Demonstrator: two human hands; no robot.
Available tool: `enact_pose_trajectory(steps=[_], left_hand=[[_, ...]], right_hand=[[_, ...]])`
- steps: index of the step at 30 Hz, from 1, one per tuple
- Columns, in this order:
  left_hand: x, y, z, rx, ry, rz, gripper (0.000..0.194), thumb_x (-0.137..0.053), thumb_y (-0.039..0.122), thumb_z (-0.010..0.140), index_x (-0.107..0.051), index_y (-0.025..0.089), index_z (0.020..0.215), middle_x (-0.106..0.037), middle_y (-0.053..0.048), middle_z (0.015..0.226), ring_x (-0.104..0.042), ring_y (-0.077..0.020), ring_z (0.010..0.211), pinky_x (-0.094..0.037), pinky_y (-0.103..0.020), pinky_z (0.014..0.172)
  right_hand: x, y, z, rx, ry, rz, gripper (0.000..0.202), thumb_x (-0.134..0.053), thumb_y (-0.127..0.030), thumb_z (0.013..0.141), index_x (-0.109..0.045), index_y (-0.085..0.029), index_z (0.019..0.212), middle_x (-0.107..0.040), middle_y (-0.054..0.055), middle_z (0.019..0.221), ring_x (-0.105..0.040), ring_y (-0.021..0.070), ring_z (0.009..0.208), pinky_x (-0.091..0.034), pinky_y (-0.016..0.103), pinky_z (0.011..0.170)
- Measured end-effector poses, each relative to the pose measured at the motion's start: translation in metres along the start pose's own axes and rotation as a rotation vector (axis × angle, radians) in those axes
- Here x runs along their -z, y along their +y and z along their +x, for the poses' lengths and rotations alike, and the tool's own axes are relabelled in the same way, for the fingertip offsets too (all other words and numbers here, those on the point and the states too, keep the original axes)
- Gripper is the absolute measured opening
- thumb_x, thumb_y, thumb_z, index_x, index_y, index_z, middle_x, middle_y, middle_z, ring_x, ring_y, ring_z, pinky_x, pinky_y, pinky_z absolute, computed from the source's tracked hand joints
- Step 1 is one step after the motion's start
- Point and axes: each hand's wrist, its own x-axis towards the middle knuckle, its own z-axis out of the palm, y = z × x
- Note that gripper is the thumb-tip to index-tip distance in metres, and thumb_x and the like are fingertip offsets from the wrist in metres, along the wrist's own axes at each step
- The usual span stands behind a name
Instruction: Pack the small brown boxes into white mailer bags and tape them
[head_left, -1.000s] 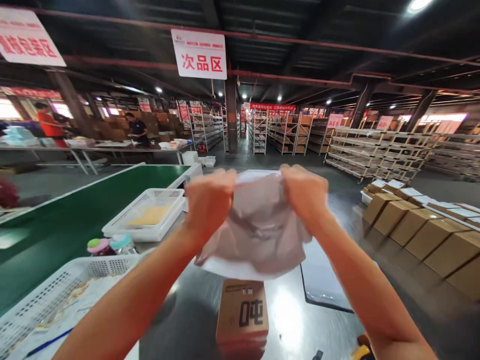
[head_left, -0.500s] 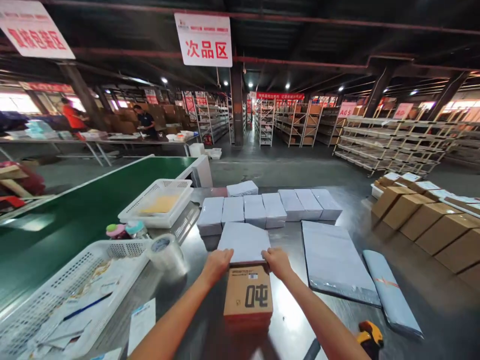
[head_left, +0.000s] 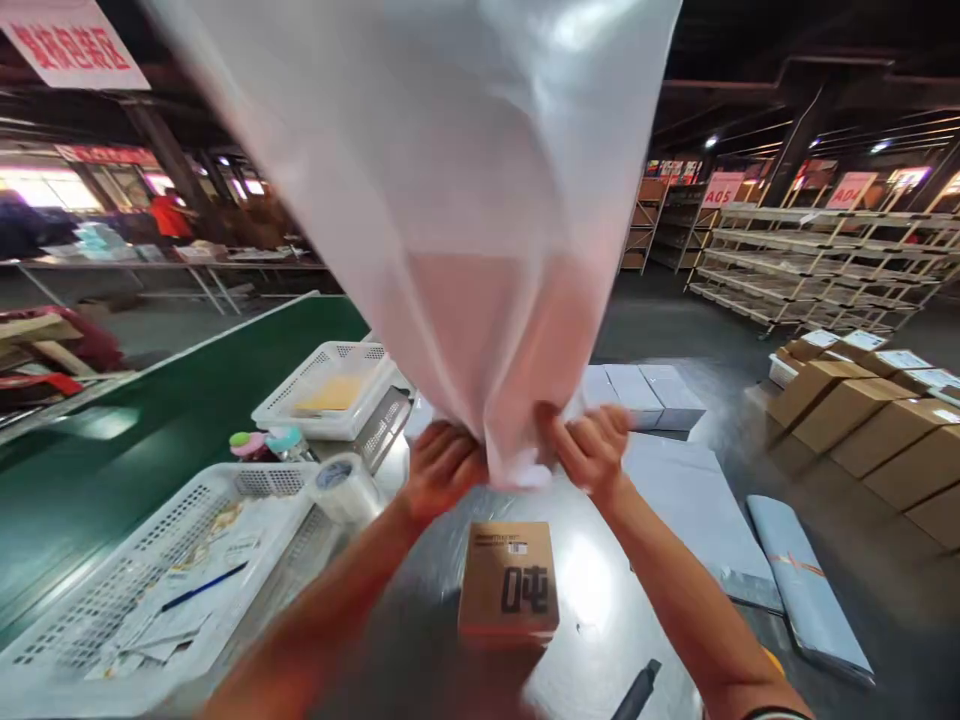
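Note:
A large white plastic mailing bag [head_left: 465, 180] billows up in front of me, blurred by motion and hiding the middle of the room. My left hand [head_left: 444, 468] is closed around its lower left edge. On the other side, my right hand [head_left: 589, 448] grips the lower right edge with curled fingers. Below both hands, untouched, a small brown cardboard box [head_left: 508, 580] with black print stands on the metal table [head_left: 592, 640]. A flat stack of white mailing bags [head_left: 675, 500] lies to the right of my right hand.
White wrapped parcels [head_left: 652, 390] stand in a row behind. To the left are a perforated basket [head_left: 187, 590] with papers and a pen, a tape roll [head_left: 345, 490], a tray [head_left: 330, 390] and a green conveyor [head_left: 187, 380]. Brown boxes [head_left: 847, 410] and a rolled bag bundle [head_left: 810, 580] lie right.
The white bag, which lay flat behind the box, has swung up and opened out in front of my view. Both hands have risen slightly, still holding it.

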Motion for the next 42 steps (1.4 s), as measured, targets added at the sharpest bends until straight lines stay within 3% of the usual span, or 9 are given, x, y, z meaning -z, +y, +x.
enact_pose_trajectory(steps=[3,5,10,16,22,26,34,39,42], left_hand=[[-0.027,0.015,-0.053,-0.317,-0.286,-0.009,0.024,-0.054,0.023,0.093,-0.056,0.018,0.069,-0.056,0.001,0.064,-0.053,-0.0129,0.061,-0.044,-0.027,0.064],[-0.043,0.018,-0.08,-0.391,-0.393,0.008,0.026,-0.051,0.011,0.089,-0.052,0.019,0.064,-0.054,0.0,0.061,-0.05,-0.0137,0.058,-0.038,-0.027,0.059],[-0.056,0.008,-0.113,-0.344,-0.52,0.085,0.027,-0.046,0.001,0.085,-0.051,0.019,0.066,-0.053,0.0,0.062,-0.047,-0.0156,0.056,-0.032,-0.029,0.056],[-0.017,0.012,-0.122,-0.269,-0.432,0.127,0.026,-0.046,0.001,0.083,-0.055,0.019,0.066,-0.056,-0.003,0.064,-0.048,-0.0184,0.06,-0.032,-0.031,0.057],[0.041,0.047,-0.141,-0.316,-0.322,-0.004,0.027,-0.044,0.009,0.086,-0.053,0.019,0.063,-0.055,-0.005,0.064,-0.047,-0.0187,0.062,-0.035,-0.032,0.059],[0.067,0.063,-0.157,-0.338,-0.259,-0.112,0.023,-0.044,0.007,0.09,-0.057,0.017,0.074,-0.061,-0.006,0.071,-0.051,-0.0178,0.068,-0.04,-0.031,0.063],[0.076,0.066,-0.196,-0.403,-0.308,-0.204,0.022,-0.043,0.006,0.091,-0.057,0.018,0.077,-0.058,-0.002,0.064,-0.05,-0.0153,0.061,-0.043,-0.029,0.06],[0.074,0.062,-0.19,-0.21,-0.282,-0.225,0.013,-0.048,0.008,0.086,-0.056,0.018,0.084,-0.062,-0.005,0.074,-0.056,-0.0164,0.069,-0.049,-0.029,0.064],[0.076,0.065,-0.183,-0.245,-0.308,-0.264,0.013,-0.049,0.018,0.085,-0.057,0.016,0.096,-0.065,-0.01,0.087,-0.06,-0.0203,0.081,-0.053,-0.033,0.072]], right_hand=[[-0.022,-0.019,-0.072,0.107,-0.421,0.016,0.019,-0.053,-0.014,0.094,-0.069,-0.022,0.091,-0.06,0.001,0.068,-0.05,0.0138,0.065,-0.034,0.032,0.07],[-0.034,-0.029,-0.114,0.104,-0.572,0.033,0.017,-0.057,-0.009,0.089,-0.067,-0.02,0.081,-0.058,0.0,0.061,-0.047,0.0127,0.058,-0.033,0.031,0.066],[-0.042,-0.047,-0.161,-0.033,-0.671,0.064,0.026,-0.055,0.0,0.08,-0.067,-0.02,0.092,-0.059,-0.004,0.055,-0.045,0.0122,0.049,-0.028,0.029,0.062],[-0.024,-0.05,-0.151,-0.132,-0.661,0.153,0.028,-0.056,-0.005,0.069,-0.064,-0.019,0.091,-0.067,-0.002,0.064,-0.047,0.0138,0.053,-0.029,0.029,0.063],[0.038,-0.069,-0.145,-0.114,-0.467,0.31,0.01,-0.053,-0.01,0.072,-0.054,-0.02,0.073,-0.057,-0.001,0.062,-0.045,0.0139,0.059,-0.033,0.029,0.068],[0.078,-0.098,-0.154,-0.08,-0.41,0.347,0.012,-0.051,-0.011,0.083,-0.055,-0.019,0.076,-0.056,0.001,0.068,-0.046,0.0147,0.066,-0.037,0.032,0.075],[0.098,-0.13,-0.191,-0.049,-0.334,0.312,0.021,-0.049,0.0,0.087,-0.059,-0.018,0.08,-0.06,0.002,0.075,-0.051,0.0154,0.077,-0.041,0.034,0.081],[0.09,-0.134,-0.19,-0.083,-0.378,0.365,0.024,-0.045,-0.001,0.089,-0.058,-0.018,0.076,-0.06,0.003,0.078,-0.049,0.0151,0.075,-0.041,0.032,0.076],[0.092,-0.136,-0.188,-0.079,-0.418,0.371,0.024,-0.045,-0.003,0.089,-0.058,-0.019,0.077,-0.06,0.003,0.077,-0.049,0.0153,0.073,-0.042,0.031,0.073]])
